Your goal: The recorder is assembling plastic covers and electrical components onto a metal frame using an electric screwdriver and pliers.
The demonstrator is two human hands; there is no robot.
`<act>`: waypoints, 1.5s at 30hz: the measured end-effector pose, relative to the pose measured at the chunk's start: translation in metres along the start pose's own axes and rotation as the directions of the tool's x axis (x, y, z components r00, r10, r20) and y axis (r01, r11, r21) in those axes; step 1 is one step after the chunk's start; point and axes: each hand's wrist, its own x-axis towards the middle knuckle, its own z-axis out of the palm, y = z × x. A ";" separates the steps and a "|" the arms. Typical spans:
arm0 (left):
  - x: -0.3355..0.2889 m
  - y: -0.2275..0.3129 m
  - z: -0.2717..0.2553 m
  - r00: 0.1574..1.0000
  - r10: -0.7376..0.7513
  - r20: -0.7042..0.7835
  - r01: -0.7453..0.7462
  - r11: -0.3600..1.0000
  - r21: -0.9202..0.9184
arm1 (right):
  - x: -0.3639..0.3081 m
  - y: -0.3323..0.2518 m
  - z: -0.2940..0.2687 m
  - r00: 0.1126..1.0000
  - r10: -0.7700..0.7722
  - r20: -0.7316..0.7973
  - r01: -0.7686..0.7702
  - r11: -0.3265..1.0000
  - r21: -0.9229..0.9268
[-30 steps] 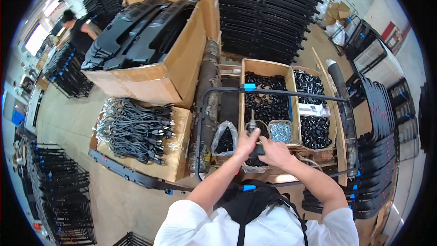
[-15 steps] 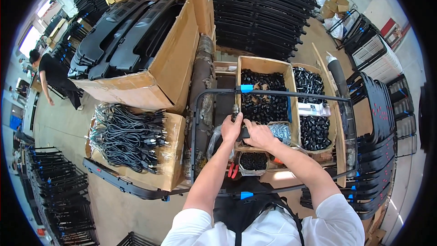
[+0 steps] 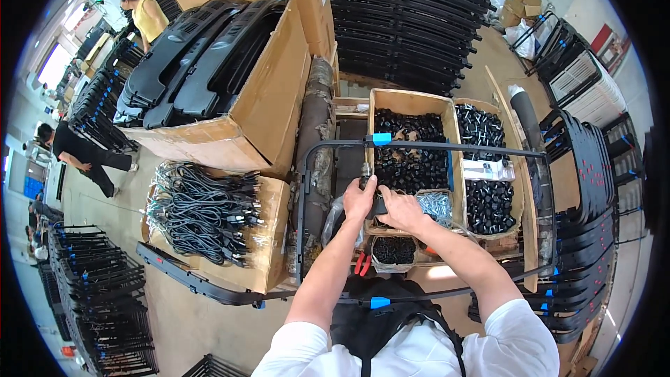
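Drill-like tool [image 3: 379,204] sat between the hands, long axis running away from the person, nose just short of the black frame's [image 3: 447,146] far bar. Left hand [image 3: 359,199] gripped the front, nearer the nose; right hand [image 3: 401,211] gripped the dark handle. Small black parts [image 3: 419,167] lay beyond, cables [image 3: 202,213] left.

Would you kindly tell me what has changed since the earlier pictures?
The bare left hand and right hand have moved the dark drill-shaped tool leftward, uncovering more of an open box of small black pieces. Both still hold it; the thin black rounded-corner frame stayed in place.
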 end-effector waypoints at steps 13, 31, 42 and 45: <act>-0.008 0.009 -0.002 0.987 -0.097 0.129 0.071 0.978 0.198 | 0.005 0.000 0.001 0.999 0.049 -0.007 -0.046 0.980 0.195; 0.002 0.016 0.001 0.992 -0.082 0.097 0.066 0.986 0.155 | 0.012 0.006 0.008 0.988 -0.098 -0.119 0.118 0.978 0.173; 0.001 0.006 -0.009 1.000 0.012 -0.002 -0.011 0.959 0.284 | 0.005 -0.004 0.001 0.998 -0.054 -0.011 0.055 0.987 0.154; -0.001 0.009 -0.012 0.998 -0.029 0.046 0.014 0.957 0.288 | 0.001 -0.004 0.002 0.999 -0.046 0.005 0.044 0.988 0.148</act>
